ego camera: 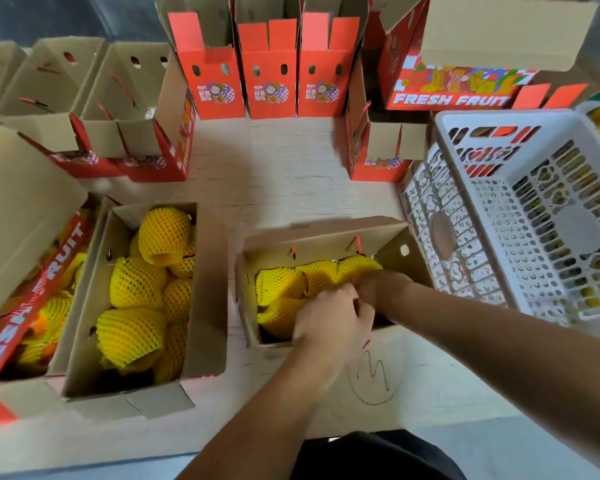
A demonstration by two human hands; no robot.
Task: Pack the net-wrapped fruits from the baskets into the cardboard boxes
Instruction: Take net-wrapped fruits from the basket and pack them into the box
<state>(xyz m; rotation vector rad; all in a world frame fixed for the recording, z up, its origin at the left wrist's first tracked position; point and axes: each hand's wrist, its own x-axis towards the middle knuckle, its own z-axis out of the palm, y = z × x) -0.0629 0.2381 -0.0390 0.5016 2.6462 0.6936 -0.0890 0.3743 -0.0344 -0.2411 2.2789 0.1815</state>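
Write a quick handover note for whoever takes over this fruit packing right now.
Left hand and right hand: both down in the centre box, on the net-wrapped fruits; exact grip is unclear.
Done: the box on the left looks full of wrapped fruit.
The white basket on top looks empty; fruit shows through its slots below.
Left: finish the centre box, then fill the empty red boxes behind.

a pale woven mat (pixel 291 161) covers the floor, with a pencil scribble (pixel 374 375) on loose cardboard.
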